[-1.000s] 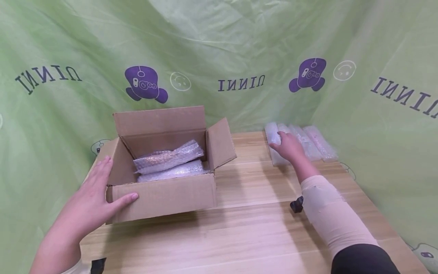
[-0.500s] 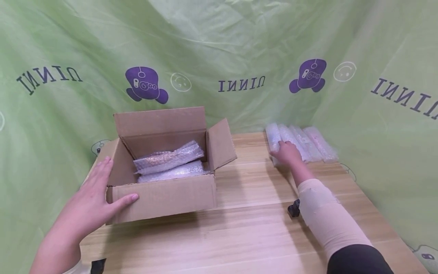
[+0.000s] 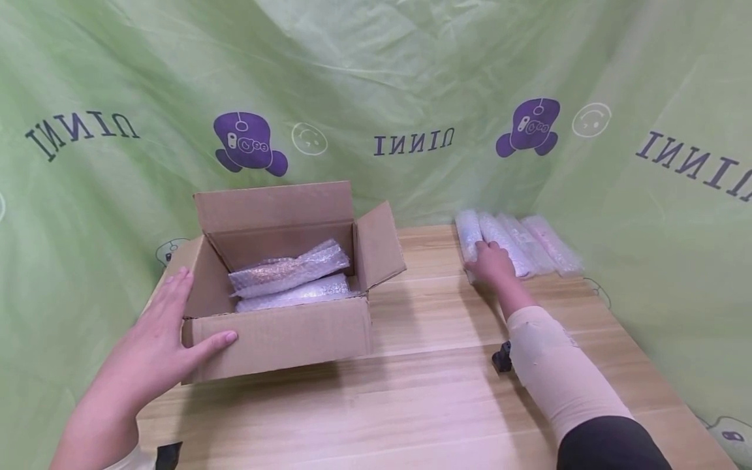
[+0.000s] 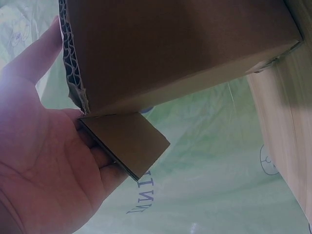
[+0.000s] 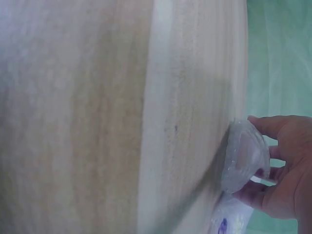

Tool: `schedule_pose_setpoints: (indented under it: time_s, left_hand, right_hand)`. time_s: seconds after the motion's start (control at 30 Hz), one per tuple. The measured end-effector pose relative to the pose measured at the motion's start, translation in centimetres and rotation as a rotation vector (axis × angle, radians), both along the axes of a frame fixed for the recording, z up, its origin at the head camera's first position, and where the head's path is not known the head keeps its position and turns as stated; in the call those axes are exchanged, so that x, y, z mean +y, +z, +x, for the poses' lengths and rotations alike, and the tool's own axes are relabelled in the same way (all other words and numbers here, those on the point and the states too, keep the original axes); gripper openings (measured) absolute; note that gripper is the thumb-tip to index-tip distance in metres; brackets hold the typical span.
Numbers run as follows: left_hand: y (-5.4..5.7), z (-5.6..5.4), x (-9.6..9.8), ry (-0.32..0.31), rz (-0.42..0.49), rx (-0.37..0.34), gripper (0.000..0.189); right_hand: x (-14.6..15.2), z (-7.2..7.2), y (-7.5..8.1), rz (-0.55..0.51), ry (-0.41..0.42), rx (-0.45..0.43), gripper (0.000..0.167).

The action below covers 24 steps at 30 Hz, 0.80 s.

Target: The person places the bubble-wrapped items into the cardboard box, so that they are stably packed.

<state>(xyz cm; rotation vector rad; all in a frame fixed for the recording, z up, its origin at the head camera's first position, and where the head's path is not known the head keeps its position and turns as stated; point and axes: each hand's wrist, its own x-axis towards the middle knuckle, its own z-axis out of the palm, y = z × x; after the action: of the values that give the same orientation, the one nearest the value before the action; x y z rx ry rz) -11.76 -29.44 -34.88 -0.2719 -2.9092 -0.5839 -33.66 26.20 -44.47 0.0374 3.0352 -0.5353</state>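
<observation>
The cardboard box (image 3: 282,339) stands with its flaps up on the left of the table. My left hand (image 3: 149,343) rests at its front left corner, straight fingers along the left flap (image 4: 124,141) and thumb against the front side. Two bubble-wrapped packages (image 3: 288,267) lie inside, one partly over the other. At the back right, my right hand (image 3: 493,264) grips the near end of the leftmost bubble-wrapped package (image 3: 469,232) in a row. In the right wrist view, thumb and fingers curl round that package's rounded end (image 5: 243,156).
More bubble-wrapped packages (image 3: 537,245) lie side by side to the right of the gripped one. The wooden table (image 3: 411,405) ends near a green printed curtain (image 3: 399,85) at the back and sides. The box's right flap (image 3: 380,247) leans outward.
My right hand has come down onto the leftmost package, and its fingers have closed round the near end. The left hand and the box have stayed in place.
</observation>
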Motion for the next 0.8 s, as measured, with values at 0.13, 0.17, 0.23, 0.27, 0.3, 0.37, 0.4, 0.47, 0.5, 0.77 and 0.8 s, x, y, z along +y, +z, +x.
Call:
schedule_pose_setpoints:
  time_s: [0.13, 0.17, 0.23, 0.27, 0.3, 0.37, 0.4, 0.47, 0.5, 0.77, 0.8]
  left_hand:
    - [0.0, 0.0, 0.0, 0.002, 0.001, -0.002, 0.113]
    - [0.0, 0.0, 0.0, 0.000, 0.000, 0.000, 0.113]
    - [0.0, 0.1, 0.0, -0.001, -0.001, 0.002, 0.113]
    - [0.0, 0.1, 0.0, -0.001, -0.002, 0.004, 0.113]
    - [0.0, 0.0, 0.0, -0.002, -0.003, 0.006, 0.113]
    - [0.0, 0.0, 0.0, -0.002, -0.004, 0.007, 0.113]
    - [0.0, 0.0, 0.0, -0.002, -0.003, 0.006, 0.113]
    - [0.0, 0.0, 0.0, -0.002, -0.003, 0.005, 0.113]
    - [0.0, 0.0, 0.0, -0.002, -0.003, 0.004, 0.113]
    - [0.0, 0.0, 0.1, 0.000, 0.004, 0.001, 0.113]
    - [0.0, 0.0, 0.1, -0.001, 0.006, 0.001, 0.113]
  right_hand:
    - [0.1, -0.1, -0.2, -0.011, -0.004, -0.002, 0.075]
    - [0.1, -0.1, -0.3, -0.016, -0.005, -0.001, 0.075]
    - [0.2, -0.1, -0.3, -0.028, -0.009, 0.000, 0.075]
    - [0.2, -0.1, -0.3, -0.032, -0.011, 0.004, 0.075]
    - [0.3, 0.0, -0.3, -0.035, -0.011, 0.011, 0.074]
    - [0.3, 0.1, -0.3, -0.046, -0.018, 0.021, 0.073]
    - [0.4, 0.1, -0.3, -0.047, -0.020, 0.029, 0.072]
    - [0.4, 0.2, -0.3, -0.050, -0.024, 0.045, 0.071]
    - [0.5, 0.2, -0.3, -0.054, -0.025, 0.050, 0.069]
    - [0.6, -0.1, 0.5, -0.057, -0.002, 0.089, 0.059]
    - [0.7, -0.1, 0.7, -0.053, 0.004, 0.094, 0.058]
